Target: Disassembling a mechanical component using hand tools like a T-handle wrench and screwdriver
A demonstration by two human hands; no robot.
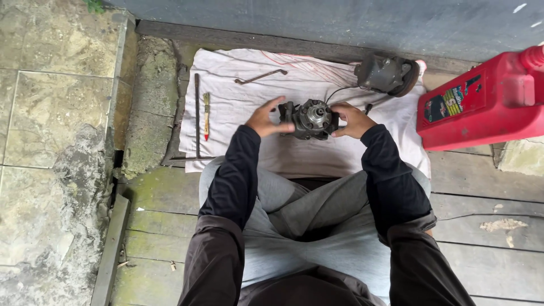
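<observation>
I sit cross-legged and hold a dark, round metal machine part (313,118) with a shiny hub upright over a white cloth (243,96). My left hand (266,118) grips its left side, thumb and fingers spread around the housing. Its right side is gripped by my right hand (351,120). A thin black wire runs from the part toward the back.
On the cloth lie a bent metal rod (260,76), a long L-shaped bar (196,113) and a small screwdriver with a red tip (206,116). A grey motor-like unit (388,73) sits at the back right. A red plastic jerrycan (481,102) stands on the right.
</observation>
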